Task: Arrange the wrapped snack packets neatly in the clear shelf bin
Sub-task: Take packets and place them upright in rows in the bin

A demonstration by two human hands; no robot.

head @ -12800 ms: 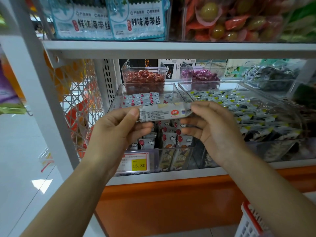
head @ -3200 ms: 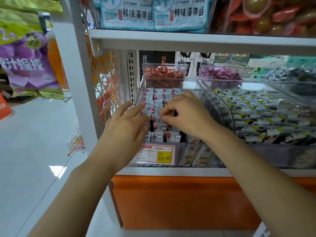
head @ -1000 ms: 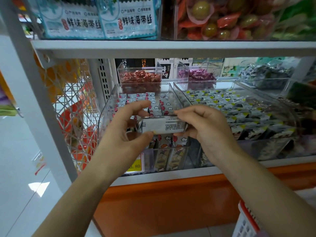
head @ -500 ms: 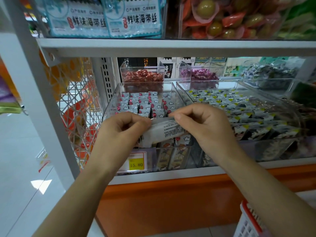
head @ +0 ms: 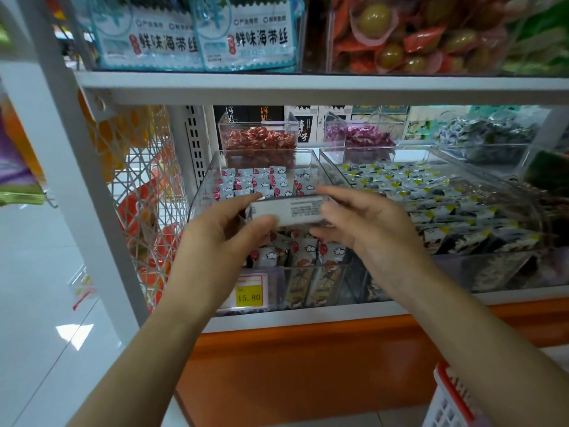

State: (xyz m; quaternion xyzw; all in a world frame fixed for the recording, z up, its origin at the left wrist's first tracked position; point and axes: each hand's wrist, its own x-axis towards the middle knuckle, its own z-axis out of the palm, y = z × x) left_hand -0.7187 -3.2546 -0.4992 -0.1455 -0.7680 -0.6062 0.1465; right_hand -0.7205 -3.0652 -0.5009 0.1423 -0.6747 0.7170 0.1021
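Observation:
A stack of silver-grey snack packets (head: 295,209), printed back side towards me, is held level above the clear shelf bin (head: 212,171). My left hand (head: 221,229) grips its left end between thumb and fingers. My right hand (head: 366,223) grips its right end. Inside the bin stand rows of small packets (head: 261,183) with red dots and white clouds, and more of the same packets (head: 308,254) stand at the bin's front below my hands.
A wider clear bin (head: 431,192) of dark packets with yellow tips sits right beside. Behind stand small bins of red candies (head: 258,138) and purple candies (head: 360,137). A shelf board (head: 308,87) hangs overhead. A price tag (head: 249,292) and a red-rimmed white basket (head: 449,399) are below.
The stack was tilted down into the bin half a second ago; now both hands hold it lifted and level above the packets.

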